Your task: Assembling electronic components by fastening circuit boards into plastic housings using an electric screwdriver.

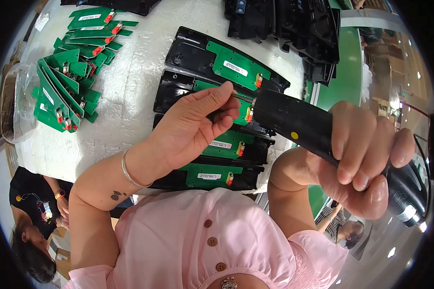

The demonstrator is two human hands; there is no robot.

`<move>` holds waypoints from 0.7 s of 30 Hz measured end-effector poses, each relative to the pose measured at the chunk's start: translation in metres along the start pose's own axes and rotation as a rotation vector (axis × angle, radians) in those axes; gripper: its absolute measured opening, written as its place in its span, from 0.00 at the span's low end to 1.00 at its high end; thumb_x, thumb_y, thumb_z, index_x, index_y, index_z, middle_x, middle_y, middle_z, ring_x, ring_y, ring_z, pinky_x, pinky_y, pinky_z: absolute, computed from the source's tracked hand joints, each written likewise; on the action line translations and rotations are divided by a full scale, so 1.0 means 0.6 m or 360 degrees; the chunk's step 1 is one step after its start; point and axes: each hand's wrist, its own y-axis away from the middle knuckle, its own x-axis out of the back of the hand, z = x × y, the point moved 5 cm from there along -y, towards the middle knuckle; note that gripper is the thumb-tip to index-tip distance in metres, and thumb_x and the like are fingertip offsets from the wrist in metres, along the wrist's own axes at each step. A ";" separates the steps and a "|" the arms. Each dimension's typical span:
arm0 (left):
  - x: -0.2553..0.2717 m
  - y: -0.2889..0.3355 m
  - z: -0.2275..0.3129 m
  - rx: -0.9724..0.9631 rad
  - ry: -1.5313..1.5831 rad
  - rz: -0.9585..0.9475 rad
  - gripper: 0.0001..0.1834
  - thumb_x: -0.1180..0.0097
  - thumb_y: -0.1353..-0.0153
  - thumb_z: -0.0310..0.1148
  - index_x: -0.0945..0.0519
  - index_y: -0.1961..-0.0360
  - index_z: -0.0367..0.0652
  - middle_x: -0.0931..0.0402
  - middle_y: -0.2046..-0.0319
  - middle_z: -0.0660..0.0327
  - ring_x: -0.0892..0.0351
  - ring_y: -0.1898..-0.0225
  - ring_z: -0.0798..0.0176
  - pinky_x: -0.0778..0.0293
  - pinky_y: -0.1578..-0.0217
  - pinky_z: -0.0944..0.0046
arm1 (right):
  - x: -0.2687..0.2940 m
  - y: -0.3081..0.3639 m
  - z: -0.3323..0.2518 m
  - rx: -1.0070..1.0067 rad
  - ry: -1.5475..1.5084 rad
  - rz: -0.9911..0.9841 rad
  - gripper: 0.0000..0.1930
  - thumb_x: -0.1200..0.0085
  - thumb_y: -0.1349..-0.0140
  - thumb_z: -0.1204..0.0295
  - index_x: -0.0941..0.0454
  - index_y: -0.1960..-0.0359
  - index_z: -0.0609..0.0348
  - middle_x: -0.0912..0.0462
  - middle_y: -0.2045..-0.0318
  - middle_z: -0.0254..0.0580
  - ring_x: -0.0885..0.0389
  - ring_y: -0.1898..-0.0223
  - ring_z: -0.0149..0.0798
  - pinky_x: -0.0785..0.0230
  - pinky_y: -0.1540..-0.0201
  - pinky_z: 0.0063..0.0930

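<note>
My right hand (364, 154) is wrapped around a black electric screwdriver (299, 120) with a yellow dot, held sideways and pointing left. Its thin metal bit (245, 99) reaches the fingertips of my left hand (197, 113). Those fingers are closed in a pinch at the tip; whatever small thing lies between them is hidden. Under both hands, several curved black plastic housings (190, 50) lie in a column. Each visible one carries a green circuit board (219, 60) with a white label and a red-and-yellow connector (259, 80). My left hand and the screwdriver partly cover the second housing.
Loose green circuit boards (62, 91) are piled at the left on the white foam-like surface (130, 62), beside a clear plastic bag (21, 106). More black housings (294, 29) are stacked at the far right. Two other people (31, 207) (342, 224) are beyond the table.
</note>
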 end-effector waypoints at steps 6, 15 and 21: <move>-0.012 0.001 -0.019 0.0154 -0.0399 0.0239 0.20 0.62 0.37 0.35 0.36 0.52 0.27 0.35 0.53 0.42 0.34 0.49 0.51 0.34 0.49 0.63 | 0.103 -0.013 0.062 0.0238 0.0318 0.0448 0.12 0.57 0.50 0.74 0.36 0.63 0.65 0.38 0.85 0.35 0.39 0.85 0.31 0.41 0.77 0.28; -0.026 0.002 -0.013 0.0094 -0.0733 0.0074 0.11 0.63 0.37 0.33 0.31 0.63 0.36 0.27 0.66 0.53 0.25 0.65 0.62 0.27 0.66 0.72 | 0.160 -0.007 0.087 0.0034 0.0476 0.0796 0.08 0.60 0.55 0.77 0.33 0.71 0.62 0.38 0.86 0.36 0.40 0.84 0.31 0.41 0.73 0.31; -0.023 0.001 -0.007 0.0044 -0.0802 0.0249 0.08 0.54 0.41 0.33 0.28 0.65 0.39 0.26 0.71 0.61 0.26 0.72 0.71 0.28 0.71 0.77 | 0.150 -0.016 0.095 0.0028 0.0584 0.0670 0.07 0.60 0.55 0.78 0.33 0.72 0.63 0.38 0.86 0.37 0.40 0.86 0.32 0.40 0.74 0.31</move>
